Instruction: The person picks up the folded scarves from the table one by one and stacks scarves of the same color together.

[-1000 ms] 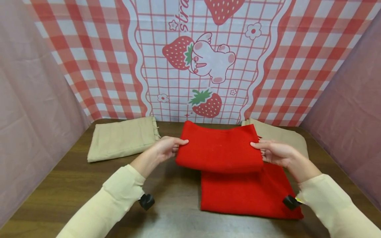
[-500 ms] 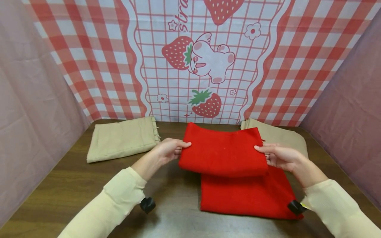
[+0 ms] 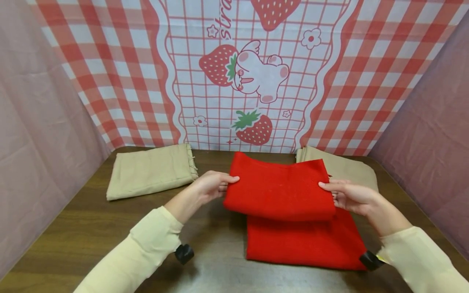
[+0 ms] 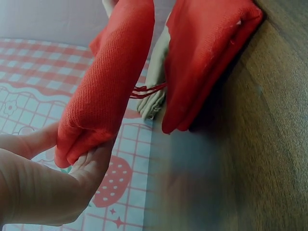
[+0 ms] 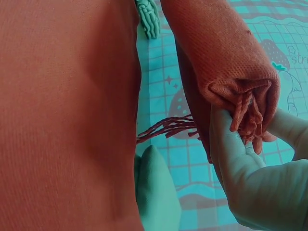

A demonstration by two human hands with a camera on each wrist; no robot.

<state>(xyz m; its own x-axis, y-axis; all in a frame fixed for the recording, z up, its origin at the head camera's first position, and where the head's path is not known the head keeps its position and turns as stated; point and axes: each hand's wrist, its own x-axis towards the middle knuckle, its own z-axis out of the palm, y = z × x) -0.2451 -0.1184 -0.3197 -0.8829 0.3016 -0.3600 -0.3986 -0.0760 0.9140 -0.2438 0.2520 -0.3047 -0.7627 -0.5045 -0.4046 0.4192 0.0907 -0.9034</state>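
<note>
A folded red scarf [image 3: 280,191] is held up off the table, stretched between my two hands. My left hand [image 3: 210,187] pinches its left end, thumb on top and fingers beneath, as the left wrist view confirms. At the opposite end my right hand [image 3: 353,197] pinches the scarf, where red fringe [image 5: 248,118] hangs out between thumb and fingers. Below it another folded red scarf layer [image 3: 300,248] lies flat on the table, partly covered by the raised one. Whether the two are one piece I cannot tell. Red strands dangle in the gap between them in both wrist views.
A folded beige cloth [image 3: 152,171] with a fringed edge lies at the back left of the wooden table [image 3: 69,228]. Another beige cloth [image 3: 351,169] is at the back right, partly behind the red scarf and right hand. A strawberry-print curtain [image 3: 253,81] stands behind.
Both hands have shifted a little to the right and nearer to me, carrying the raised red scarf along. The lower red layer and both beige cloths have stayed put.
</note>
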